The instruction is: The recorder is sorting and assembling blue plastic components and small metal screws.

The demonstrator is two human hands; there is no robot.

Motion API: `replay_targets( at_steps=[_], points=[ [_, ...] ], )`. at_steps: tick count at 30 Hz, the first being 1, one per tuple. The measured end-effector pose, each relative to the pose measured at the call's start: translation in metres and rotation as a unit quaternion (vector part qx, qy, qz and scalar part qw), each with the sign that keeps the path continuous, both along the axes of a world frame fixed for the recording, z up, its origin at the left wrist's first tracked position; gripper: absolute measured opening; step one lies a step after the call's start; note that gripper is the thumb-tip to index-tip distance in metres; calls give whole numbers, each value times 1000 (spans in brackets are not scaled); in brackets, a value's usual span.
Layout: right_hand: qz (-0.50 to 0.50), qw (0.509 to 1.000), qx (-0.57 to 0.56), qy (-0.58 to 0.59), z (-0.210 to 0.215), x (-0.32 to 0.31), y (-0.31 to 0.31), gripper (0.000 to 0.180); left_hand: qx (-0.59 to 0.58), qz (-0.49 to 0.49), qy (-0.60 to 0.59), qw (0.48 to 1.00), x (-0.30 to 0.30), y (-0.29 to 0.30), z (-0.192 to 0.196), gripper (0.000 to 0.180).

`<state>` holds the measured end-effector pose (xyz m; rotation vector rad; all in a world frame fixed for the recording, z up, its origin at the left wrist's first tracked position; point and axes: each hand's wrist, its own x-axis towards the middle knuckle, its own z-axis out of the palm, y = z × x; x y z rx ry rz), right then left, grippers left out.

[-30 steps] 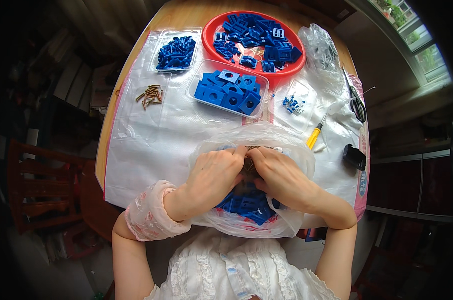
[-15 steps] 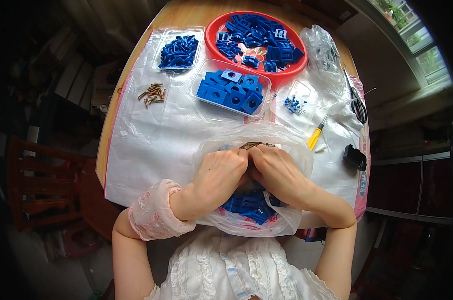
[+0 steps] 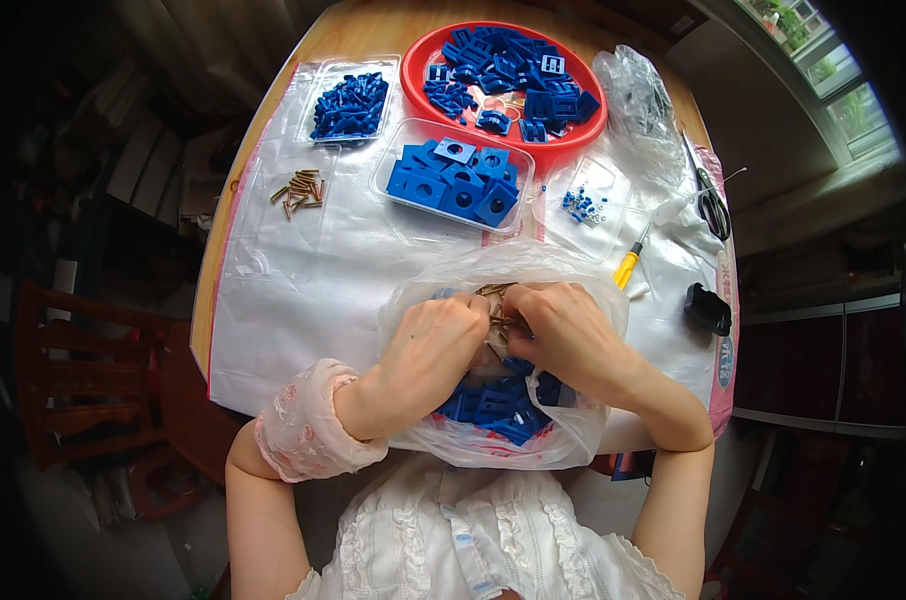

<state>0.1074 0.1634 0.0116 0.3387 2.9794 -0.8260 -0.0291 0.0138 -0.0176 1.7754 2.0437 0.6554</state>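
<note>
A translucent white plastic bag [image 3: 423, 272] sits wide open at the table's near edge, with blue plastic parts [image 3: 498, 408] inside. Over its mouth, my left hand [image 3: 435, 338] and my right hand [image 3: 558, 328] are closed close together, fingers curled inward. Between them show brass-coloured screws [image 3: 499, 318], seemingly in a small clear plastic bag that both hands grip. My fingertips are mostly hidden by the backs of my hands, so the exact hold on each side is unclear.
Farther off stand a red basin [image 3: 413, 95] of blue parts and clear trays holding blue square pieces [image 3: 458, 180] and small blue pieces [image 3: 351, 105]. Loose screws [image 3: 299, 190] lie left. To the right are a yellow-handled screwdriver [image 3: 627, 268], scissors [image 3: 713, 212] and a black object [image 3: 709, 310].
My hands have moved slightly apart, the right one shifting right. More of the screws now shows between them. The whole view has shifted a little.
</note>
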Motion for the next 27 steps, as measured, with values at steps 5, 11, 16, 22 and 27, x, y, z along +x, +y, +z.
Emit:
replay_targets(
  at_steps=[5,11,16,22,27],
  points=[
    [-16,999,-49,13,19,5,6,11,5,7,10,1000,4,2,-4,30],
    [5,997,-54,54,34,15,8,17,18,-25,40,999,3,2,-4,36],
    [-1,996,-61,58,40,18,10,18,36,-23,24,999,5,1,0,34],
    [2,998,-39,51,36,17,8,13,8,10,34,999,10,2,0,23],
    [11,998,-30,59,37,17,7,13,38,21,10,999,9,2,-8,17]
  ],
)
